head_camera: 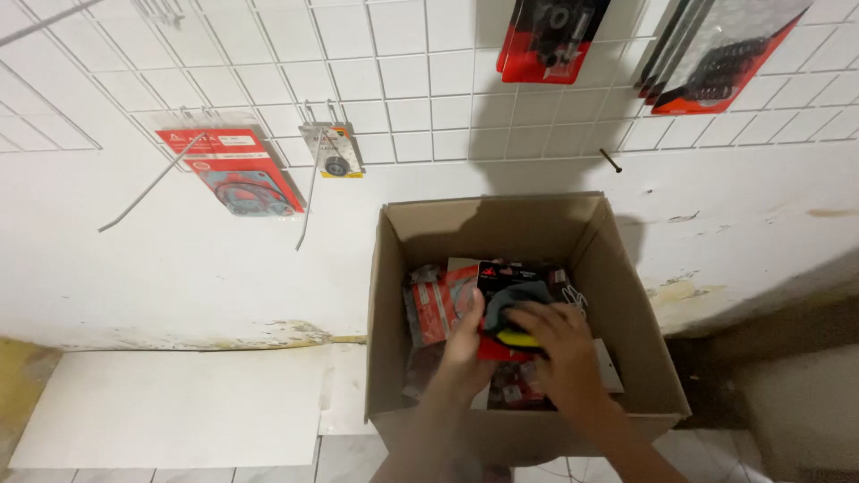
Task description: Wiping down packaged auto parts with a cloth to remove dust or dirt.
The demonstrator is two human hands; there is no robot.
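Head view: inside the open cardboard box [626, 313] at the white wall's foot, your left hand [465, 344] and right hand [559, 353] curl their fingers around a black-and-red packaged item [512, 291], gripping its sides.

Cardboard box [626, 313] walls hem 2 hands; top stays open.

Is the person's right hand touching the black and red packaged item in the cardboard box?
Touching: the head view shows the right hand lying on the black and red packaged item.
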